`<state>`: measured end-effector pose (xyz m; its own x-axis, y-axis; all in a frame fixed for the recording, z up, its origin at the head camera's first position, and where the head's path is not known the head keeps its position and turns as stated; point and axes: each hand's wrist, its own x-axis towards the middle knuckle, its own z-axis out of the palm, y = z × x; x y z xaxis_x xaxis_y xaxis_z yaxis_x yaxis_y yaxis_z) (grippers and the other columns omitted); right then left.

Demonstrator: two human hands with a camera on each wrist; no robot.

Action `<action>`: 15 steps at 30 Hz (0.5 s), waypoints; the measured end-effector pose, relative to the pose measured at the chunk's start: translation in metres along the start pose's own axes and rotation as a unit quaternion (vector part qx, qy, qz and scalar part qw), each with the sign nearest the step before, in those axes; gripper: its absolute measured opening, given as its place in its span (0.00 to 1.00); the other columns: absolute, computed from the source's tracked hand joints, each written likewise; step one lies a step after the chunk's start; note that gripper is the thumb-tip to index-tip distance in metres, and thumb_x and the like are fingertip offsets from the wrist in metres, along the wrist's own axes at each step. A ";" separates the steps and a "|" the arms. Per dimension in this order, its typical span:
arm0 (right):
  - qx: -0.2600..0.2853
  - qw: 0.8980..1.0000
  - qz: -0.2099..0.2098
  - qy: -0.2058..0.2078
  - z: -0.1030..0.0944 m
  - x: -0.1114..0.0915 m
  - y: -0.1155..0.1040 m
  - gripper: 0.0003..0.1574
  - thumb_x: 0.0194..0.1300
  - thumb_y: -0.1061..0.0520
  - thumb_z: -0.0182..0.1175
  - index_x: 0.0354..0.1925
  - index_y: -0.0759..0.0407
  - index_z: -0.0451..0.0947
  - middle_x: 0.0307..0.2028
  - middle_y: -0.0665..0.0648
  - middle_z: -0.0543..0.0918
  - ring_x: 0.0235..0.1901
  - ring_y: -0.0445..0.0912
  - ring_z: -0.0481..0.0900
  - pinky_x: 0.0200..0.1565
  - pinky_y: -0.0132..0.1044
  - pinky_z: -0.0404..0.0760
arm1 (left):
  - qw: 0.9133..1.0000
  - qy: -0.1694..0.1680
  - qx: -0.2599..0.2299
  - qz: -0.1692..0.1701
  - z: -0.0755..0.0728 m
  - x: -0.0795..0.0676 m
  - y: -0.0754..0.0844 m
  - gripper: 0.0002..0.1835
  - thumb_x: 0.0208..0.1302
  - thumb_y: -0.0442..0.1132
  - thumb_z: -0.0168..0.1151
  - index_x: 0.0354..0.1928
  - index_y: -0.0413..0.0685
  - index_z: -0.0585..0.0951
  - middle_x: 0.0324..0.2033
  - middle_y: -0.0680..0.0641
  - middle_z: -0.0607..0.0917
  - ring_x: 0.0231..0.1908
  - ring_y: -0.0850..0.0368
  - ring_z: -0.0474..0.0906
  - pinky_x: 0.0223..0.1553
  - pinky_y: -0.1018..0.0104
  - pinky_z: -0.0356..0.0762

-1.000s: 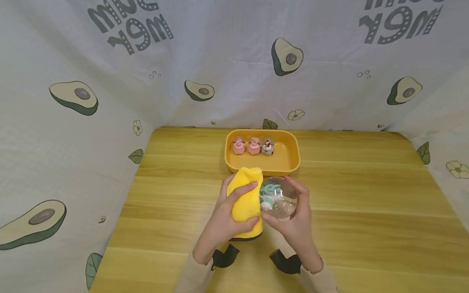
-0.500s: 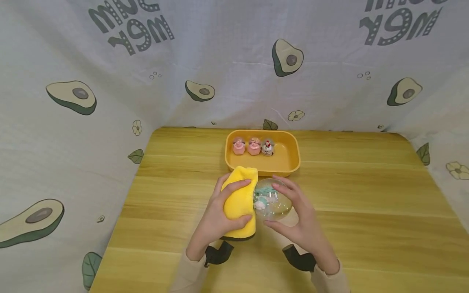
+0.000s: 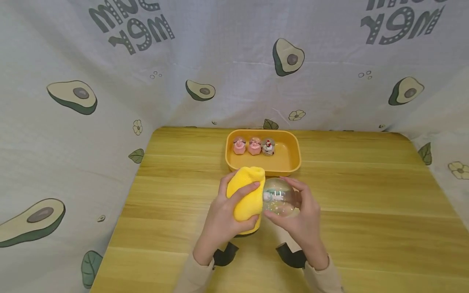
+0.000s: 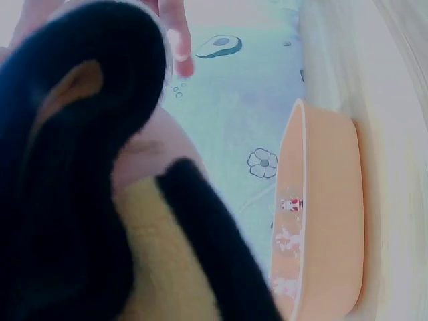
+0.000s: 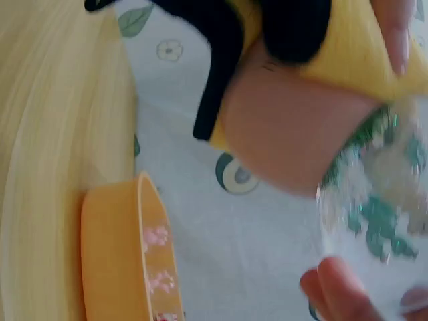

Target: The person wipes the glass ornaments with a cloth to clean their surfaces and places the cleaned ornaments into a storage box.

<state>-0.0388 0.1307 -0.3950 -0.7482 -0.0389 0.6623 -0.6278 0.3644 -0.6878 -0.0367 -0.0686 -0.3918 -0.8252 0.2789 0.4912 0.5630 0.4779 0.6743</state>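
A clear snow globe [image 3: 275, 191] with glitter and a white and teal figure inside lies on its side above the table. My right hand [image 3: 305, 217] holds its glass ball between curled fingers and thumb. My left hand [image 3: 223, 217] grips a yellow cloth [image 3: 244, 178] with a dark edge, wrapped over the base end. In the right wrist view, the pinkish base [image 5: 287, 127] shows between the cloth's dark edges and the glass [image 5: 381, 221]. The left wrist view is largely filled by the cloth's black border [image 4: 73, 221].
Just beyond my hands stands a yellow tray [image 3: 287, 156]. Along its left half sit two pink small globes [image 3: 239, 146] and a white one with a red top [image 3: 268, 147]. A white curtain [image 3: 238, 97] with avocado prints encloses the wooden table [image 3: 366, 195] behind and at the sides.
Both hands shifted left and then back right with the globe and cloth. The globe has turned within the cloth, so its figure faces differently. Right-hand fingers have shifted on the glass.
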 end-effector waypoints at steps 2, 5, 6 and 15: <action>-0.020 0.998 0.051 0.011 0.001 -0.002 -0.004 0.52 0.41 0.42 0.78 0.53 0.74 0.69 0.48 0.68 0.78 0.30 0.43 0.81 0.27 0.25 0.78 | 1.000 0.006 0.023 0.010 0.002 0.000 0.001 0.37 0.42 0.42 0.74 0.59 0.66 0.74 0.64 0.43 0.62 0.48 0.49 0.74 0.34 0.64 0.78; -0.033 0.996 0.085 -0.008 -0.001 -0.002 -0.007 0.53 0.37 0.49 0.80 0.57 0.69 0.67 0.50 0.66 0.76 0.34 0.47 0.79 0.29 0.25 0.77 | 1.000 0.003 0.015 0.001 0.002 0.000 0.001 0.37 0.43 0.41 0.75 0.59 0.66 0.74 0.64 0.43 0.61 0.49 0.49 0.73 0.35 0.63 0.78; -0.031 0.996 0.085 -0.027 -0.002 -0.001 -0.008 0.54 0.37 0.49 0.80 0.59 0.67 0.67 0.52 0.65 0.75 0.38 0.49 0.78 0.31 0.26 0.77 | 1.000 0.001 0.002 -0.008 0.002 0.000 0.000 0.37 0.43 0.41 0.75 0.59 0.66 0.74 0.64 0.44 0.61 0.50 0.49 0.72 0.37 0.62 0.78; -0.012 0.987 -0.041 -0.155 -0.014 0.006 -0.004 0.44 0.59 0.36 0.61 0.64 0.61 0.66 0.63 0.65 0.66 0.61 0.52 0.66 0.53 0.32 0.70 | 0.993 -0.020 -0.107 -0.053 -0.011 0.002 -0.009 0.38 0.44 0.39 0.75 0.61 0.64 0.74 0.64 0.49 0.62 0.52 0.51 0.69 0.40 0.57 0.74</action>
<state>-0.0381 0.1417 -0.3844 -0.7264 -0.3509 0.5909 -0.6872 0.3693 -0.6255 -0.0432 -0.0818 -0.3911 -0.8791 0.2712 0.3919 0.4662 0.3187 0.8253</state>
